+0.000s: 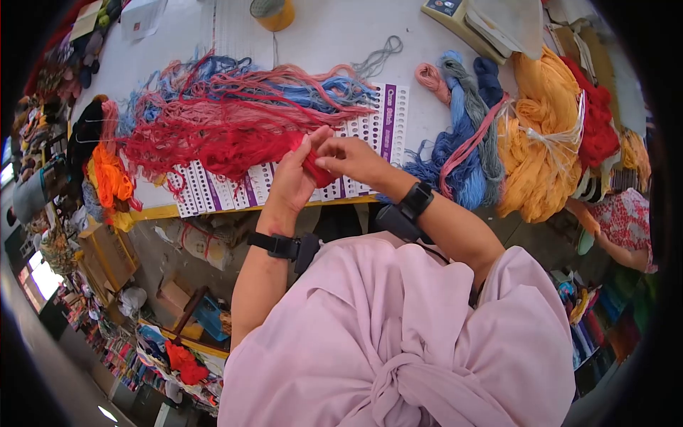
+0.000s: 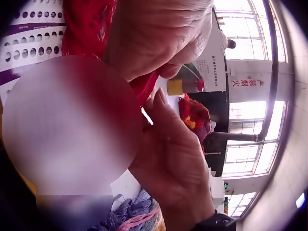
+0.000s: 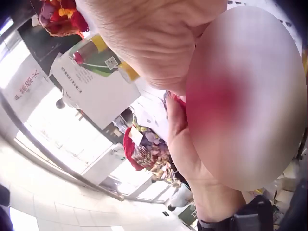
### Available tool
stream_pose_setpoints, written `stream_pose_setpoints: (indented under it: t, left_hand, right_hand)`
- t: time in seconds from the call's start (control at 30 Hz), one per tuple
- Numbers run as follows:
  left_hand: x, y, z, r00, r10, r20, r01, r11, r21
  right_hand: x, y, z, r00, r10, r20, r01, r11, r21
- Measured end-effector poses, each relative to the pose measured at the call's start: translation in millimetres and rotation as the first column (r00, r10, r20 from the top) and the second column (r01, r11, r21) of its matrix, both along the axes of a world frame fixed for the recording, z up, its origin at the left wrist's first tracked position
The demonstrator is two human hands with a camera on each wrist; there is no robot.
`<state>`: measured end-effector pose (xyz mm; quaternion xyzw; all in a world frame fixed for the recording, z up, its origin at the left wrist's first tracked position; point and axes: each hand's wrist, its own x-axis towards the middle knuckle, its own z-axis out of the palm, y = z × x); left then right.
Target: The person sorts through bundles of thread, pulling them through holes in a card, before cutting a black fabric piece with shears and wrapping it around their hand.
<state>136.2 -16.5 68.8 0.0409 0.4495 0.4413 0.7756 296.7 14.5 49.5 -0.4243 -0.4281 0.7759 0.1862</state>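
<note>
A bundle of red yarn (image 1: 245, 146) stretches along the table, and its right end lies in my two hands. My left hand (image 1: 292, 179) grips this end with the thumb over the strands. Close against it, my right hand (image 1: 359, 161) has its fingers bent at the same end and pinches the red strands. Pink yarn (image 1: 213, 117) and blue yarn (image 1: 302, 94) lie in loose lengths just behind the red. Under the yarn are white cards with rows of punched holes (image 1: 390, 121) and purple bands. Blurred round patches hide part of both wrist views.
Blue skeins (image 1: 462, 167) and a large yellow-orange yarn bundle (image 1: 537, 142) lie to the right, with red yarn (image 1: 597, 121) beyond. A yellow cup-like container (image 1: 272, 13) stands at the back. Orange yarn (image 1: 112, 178) hangs at the left table edge. Another person's arm (image 1: 615, 242) shows at right.
</note>
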Motion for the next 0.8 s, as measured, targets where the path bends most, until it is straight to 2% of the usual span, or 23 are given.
stream_pose_setpoints:
  t: [0.07, 0.1, 0.2, 0.27, 0.33, 0.43, 0.47, 0.57, 0.67, 0.8]
  left_hand:
    - [0, -3, -6, 1.000, -0.031, 0.002, 0.031, 0.997, 0.070]
    - [-3, -5, -8, 1.000, -0.005, 0.019, 0.004, 0.999, 0.042]
    - [-3, -5, 10, 0.997, 0.046, 0.069, -0.044, 0.998, -0.038]
    - [-4, -6, 17, 0.994, 0.054, 0.090, -0.047, 0.995, -0.084]
    - [-5, -6, 11, 0.996, 0.033, 0.080, -0.030, 0.999, -0.033]
    - [-6, -9, 7, 0.998, 0.022, 0.060, -0.021, 1.000, -0.020]
    - [-7, -9, 7, 0.998, 0.022, 0.053, -0.020, 0.999, -0.026]
    - [-15, -11, -1, 0.984, -0.025, 0.174, 0.019, 0.999, 0.040]
    - [-9, -11, 9, 0.996, 0.009, 0.087, -0.008, 1.000, -0.013]
    - [-11, -11, 5, 0.999, -0.011, 0.046, 0.011, 1.000, 0.006]
  right_hand:
    - [-3, -4, 2, 0.997, 0.065, 0.030, -0.064, 0.997, -0.031]
    - [-3, -7, 4, 1.000, -0.021, 0.003, 0.021, 0.997, -0.078]
    - [1, -11, 13, 0.983, -0.130, -0.127, 0.103, 0.974, -0.200]
    - [5, -11, 18, 0.982, -0.124, -0.140, 0.092, 0.972, -0.214]
    - [5, -12, 18, 0.981, -0.126, -0.146, 0.091, 0.969, -0.230]
    - [2, -16, 16, 0.962, -0.234, -0.140, 0.176, 0.924, -0.339]
    - [2, -18, 13, 0.963, -0.224, -0.148, 0.162, 0.925, -0.342]
    - [3, -20, 7, 0.966, -0.197, -0.169, 0.128, 0.928, -0.349]
    - [4, -22, 8, 0.964, -0.192, -0.186, 0.118, 0.930, -0.347]
    - [5, -23, 10, 0.962, -0.199, -0.187, 0.130, 0.935, -0.329]
